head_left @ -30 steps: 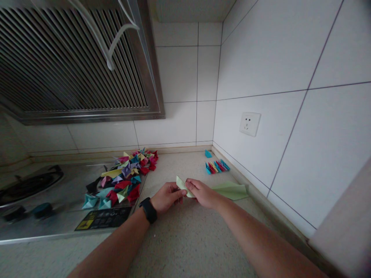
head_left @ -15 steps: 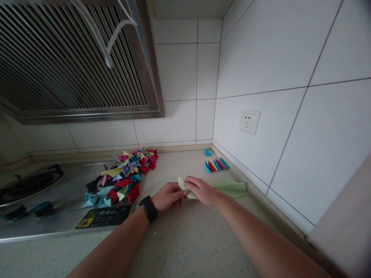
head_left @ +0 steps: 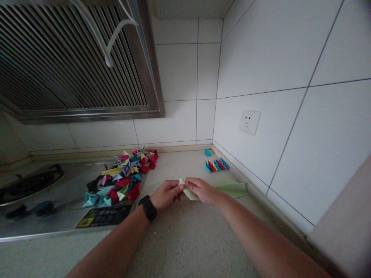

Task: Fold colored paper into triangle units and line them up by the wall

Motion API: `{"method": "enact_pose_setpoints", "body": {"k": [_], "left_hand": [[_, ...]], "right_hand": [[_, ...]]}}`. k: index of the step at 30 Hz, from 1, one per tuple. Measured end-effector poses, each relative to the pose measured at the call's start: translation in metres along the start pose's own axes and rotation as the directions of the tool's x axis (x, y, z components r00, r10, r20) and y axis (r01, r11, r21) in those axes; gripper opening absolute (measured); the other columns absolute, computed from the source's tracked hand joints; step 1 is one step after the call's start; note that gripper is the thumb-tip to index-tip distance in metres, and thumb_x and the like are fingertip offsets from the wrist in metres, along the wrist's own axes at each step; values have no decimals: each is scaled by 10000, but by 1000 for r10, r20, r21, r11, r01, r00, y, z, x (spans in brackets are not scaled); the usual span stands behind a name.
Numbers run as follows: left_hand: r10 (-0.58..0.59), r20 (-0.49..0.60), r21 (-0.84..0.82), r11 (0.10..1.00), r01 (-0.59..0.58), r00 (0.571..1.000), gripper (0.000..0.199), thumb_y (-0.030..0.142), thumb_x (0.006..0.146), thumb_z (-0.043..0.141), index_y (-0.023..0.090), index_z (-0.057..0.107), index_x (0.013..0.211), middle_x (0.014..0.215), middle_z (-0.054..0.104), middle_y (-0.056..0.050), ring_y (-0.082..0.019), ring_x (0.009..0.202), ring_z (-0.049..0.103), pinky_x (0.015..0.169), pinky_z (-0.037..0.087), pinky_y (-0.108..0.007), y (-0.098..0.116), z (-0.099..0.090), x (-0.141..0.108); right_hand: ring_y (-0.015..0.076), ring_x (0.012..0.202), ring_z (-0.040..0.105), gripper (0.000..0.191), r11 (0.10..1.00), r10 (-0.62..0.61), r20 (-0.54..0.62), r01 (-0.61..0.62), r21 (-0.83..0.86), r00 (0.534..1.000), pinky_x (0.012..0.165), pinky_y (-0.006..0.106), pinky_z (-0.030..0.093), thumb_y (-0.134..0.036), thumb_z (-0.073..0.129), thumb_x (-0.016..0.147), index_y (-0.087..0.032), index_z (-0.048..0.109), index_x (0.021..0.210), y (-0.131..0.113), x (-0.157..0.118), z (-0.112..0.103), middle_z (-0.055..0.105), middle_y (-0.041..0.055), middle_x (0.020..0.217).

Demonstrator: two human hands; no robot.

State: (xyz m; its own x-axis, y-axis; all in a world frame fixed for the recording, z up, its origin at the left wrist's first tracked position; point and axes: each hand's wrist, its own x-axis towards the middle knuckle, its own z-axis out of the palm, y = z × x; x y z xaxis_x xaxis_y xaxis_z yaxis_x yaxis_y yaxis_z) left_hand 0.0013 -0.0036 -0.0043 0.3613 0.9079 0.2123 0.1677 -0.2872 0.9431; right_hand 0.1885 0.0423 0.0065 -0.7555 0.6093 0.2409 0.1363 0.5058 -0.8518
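Note:
A small folded piece of pale green paper [head_left: 191,195] is pinched between my two hands just above the countertop. My left hand [head_left: 168,193], with a black watch on its wrist, grips the paper's left side between thumb and fingers. My right hand [head_left: 201,190] holds it from the right, fingers closed over its upper part. A pointed corner sticks up between the hands, and a flat edge shows below. Behind my right hand lies light green paper [head_left: 232,188], partly covered by that hand.
A heap of colourful folded paper pieces [head_left: 124,179] spreads over the steel stove's right side. Several folded pieces [head_left: 217,165] stand in a row near the right wall, with a blue piece [head_left: 208,152] behind. A range hood [head_left: 156,104] overhangs the left.
My left thumb and fingers have shifted slightly up on the paper, closer to the right fingertips. The paper has tilted a little, showing more of its lower edge.

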Motion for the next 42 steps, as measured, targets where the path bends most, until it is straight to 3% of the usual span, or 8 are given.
{"method": "enact_pose_setpoints", "body": {"k": [5, 11, 19, 25, 30, 37, 42], "left_hand": [[14, 20, -73, 997, -13, 1000, 423, 496, 843, 511, 97, 619, 754, 587, 533, -10, -86, 507, 469, 509, 370, -205, 4, 2, -3], [-93, -16, 60, 994, 94, 996, 415, 504, 834, 512, 109, 616, 759, 603, 561, -15, -88, 503, 477, 469, 345, -191, 2, 0, 0], [-96, -235, 97, 988, 122, 967, 419, 526, 842, 462, 128, 590, 807, 606, 543, -3, -85, 482, 459, 433, 340, -183, -13, -15, 6], [-94, -278, 34, 994, 108, 956, 404, 523, 823, 487, 132, 590, 809, 674, 548, -20, -103, 548, 506, 433, 363, -182, -14, -18, 6], [-98, -287, -6, 995, 101, 953, 391, 518, 813, 502, 140, 598, 832, 742, 573, -30, -103, 560, 519, 420, 361, -181, -15, -17, 6], [-78, -308, -20, 997, 76, 948, 386, 511, 819, 503, 136, 593, 833, 807, 566, -48, -102, 588, 524, 412, 361, -170, -19, -18, 8], [-131, -322, -45, 991, 123, 938, 411, 541, 822, 477, 145, 580, 863, 820, 542, -42, -110, 605, 534, 397, 356, -164, -14, -17, 6]], "right_hand": [[93, 571, 395, 418, 990, 35, 72, -44, 134, 997, 519, 199, 307, -560, 397, 888, -171, 490, 764, -3, 0, -3, 489, -25, 668], [91, 586, 389, 364, 991, 5, -36, -9, -134, 999, 520, 194, 284, -489, 430, 898, -164, 518, 759, 0, -1, -7, 434, -42, 629], [82, 568, 415, 253, 932, 6, -110, -45, -361, 994, 533, 195, 282, -377, 484, 887, -156, 575, 802, 4, -5, -21, 481, -49, 612], [91, 600, 475, 185, 933, -22, -146, -32, -358, 989, 551, 196, 321, -318, 522, 867, -160, 613, 838, 4, -5, -25, 550, -27, 657], [103, 698, 539, 106, 966, -84, -222, 24, -259, 971, 623, 200, 384, -246, 575, 830, -181, 585, 912, 5, -3, -18, 604, -8, 772], [101, 687, 530, 91, 950, -149, -150, 99, -297, 977, 619, 196, 392, -201, 549, 845, -188, 627, 891, 1, -2, -16, 612, -11, 774], [103, 686, 556, 150, 920, -160, -128, 101, -378, 979, 625, 204, 412, -202, 548, 848, -196, 646, 963, -4, -3, -14, 656, 15, 859]]}}
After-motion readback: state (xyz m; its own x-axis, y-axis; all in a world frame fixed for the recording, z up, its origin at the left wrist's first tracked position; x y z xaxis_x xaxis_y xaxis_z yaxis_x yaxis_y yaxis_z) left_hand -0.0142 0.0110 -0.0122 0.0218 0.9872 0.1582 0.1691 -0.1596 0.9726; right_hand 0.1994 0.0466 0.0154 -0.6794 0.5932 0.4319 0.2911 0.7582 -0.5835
